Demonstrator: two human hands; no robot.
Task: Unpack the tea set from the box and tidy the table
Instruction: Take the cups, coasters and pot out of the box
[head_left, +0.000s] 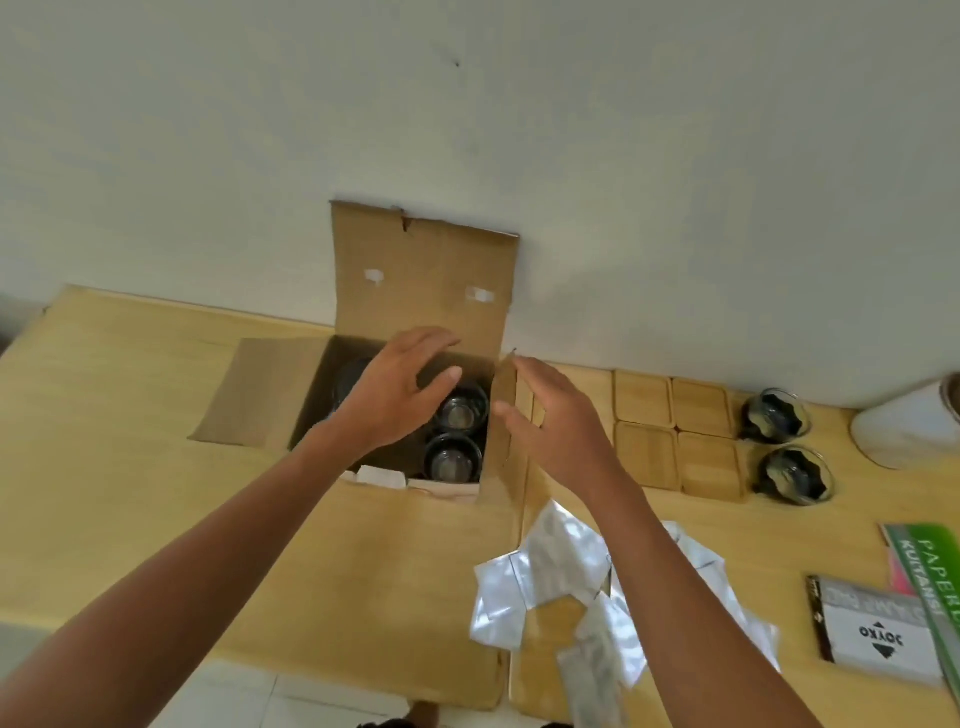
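An open cardboard box (423, 275) stands on the wooden table (130, 395) against the wall, flaps spread. Inside it are two glass cups (457, 415) and a darker glass piece at the left, partly hidden by my arm. My left hand (400, 389) hovers over the box opening, fingers apart, holding nothing. My right hand (550, 421) is open beside the box's right flap, just outside it. To the right lie several wooden coasters (675, 431) and two unpacked glass cups (784, 441) with dark packing inside.
Clear plastic wrappers (550, 577) are scattered near the front edge under my right arm. A white packet (872, 634) and a green receipt book (930, 577) lie at the right. A white cylinder (909, 421) stands at the far right. The wall runs directly behind the box.
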